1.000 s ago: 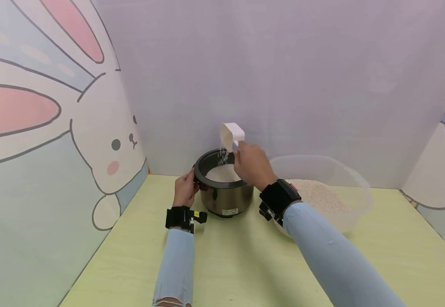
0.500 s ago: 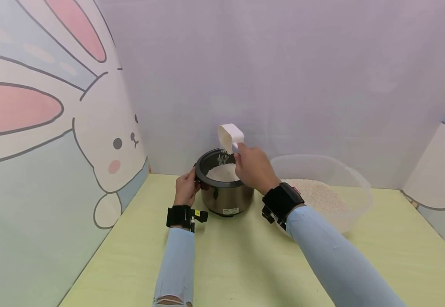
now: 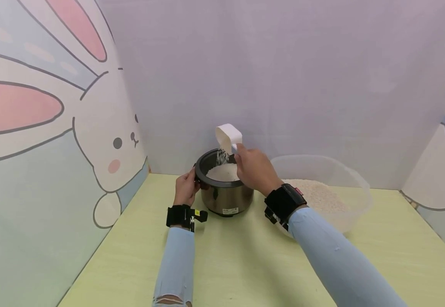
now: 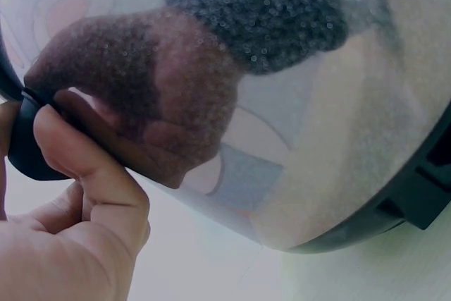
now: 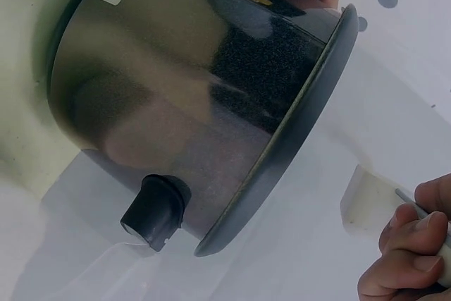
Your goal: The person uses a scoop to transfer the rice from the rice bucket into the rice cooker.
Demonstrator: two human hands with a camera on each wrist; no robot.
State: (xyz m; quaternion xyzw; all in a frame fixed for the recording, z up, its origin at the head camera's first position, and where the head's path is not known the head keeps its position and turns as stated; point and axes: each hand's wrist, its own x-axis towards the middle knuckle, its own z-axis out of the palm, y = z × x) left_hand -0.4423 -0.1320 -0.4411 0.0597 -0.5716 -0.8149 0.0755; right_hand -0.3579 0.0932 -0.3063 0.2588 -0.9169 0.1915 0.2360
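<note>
Nearest to me on the head view are two light blue sleeves, the left one (image 3: 176,260) and the right one (image 3: 339,251), each ending in a black strap, one per wrist. I count two hands, both grasping. The left hand (image 3: 185,189) grips one black side handle (image 4: 29,142) of a single pot (image 3: 226,199), which stands upright on the yellow-green worktop (image 3: 222,260); a second side handle (image 5: 156,211), untouched, shows in my right wrist view. To the right, partly behind the right forearm, sits one translucent tub (image 3: 360,183) holding one heap of pale grain (image 3: 318,196). The right hand (image 3: 257,169) holds one white scoop (image 3: 231,133) by its handle, tilted above the pot's opening. One stream of white grains (image 3: 222,157) drops from it onto the rice (image 3: 222,172) inside. Farthest back I see one lilac backdrop (image 3: 283,64), flanked by two cartoon-printed side panels, the left one (image 3: 22,192) bearing a rabbit.
</note>
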